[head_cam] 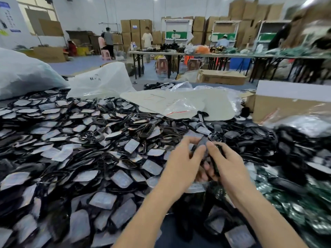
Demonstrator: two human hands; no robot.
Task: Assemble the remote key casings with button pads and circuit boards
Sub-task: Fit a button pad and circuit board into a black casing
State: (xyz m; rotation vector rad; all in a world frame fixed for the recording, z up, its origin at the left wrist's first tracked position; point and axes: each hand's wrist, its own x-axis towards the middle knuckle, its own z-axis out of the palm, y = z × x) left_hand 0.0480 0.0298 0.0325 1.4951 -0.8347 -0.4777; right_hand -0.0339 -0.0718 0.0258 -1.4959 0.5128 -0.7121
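My left hand (182, 158) and right hand (228, 162) both pinch one dark key casing (203, 142); I'd press evenly along its edges.

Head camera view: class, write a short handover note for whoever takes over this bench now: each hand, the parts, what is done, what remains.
Left hand grips the dark key casing from its left side.
Right hand pinches the same casing from the right.
Heap of casings spreads out to the left; green circuit boards lie at lower right.
Done: one casing is in hand; blur hides what is fitted inside.
Left: finish it, then work through the heap.
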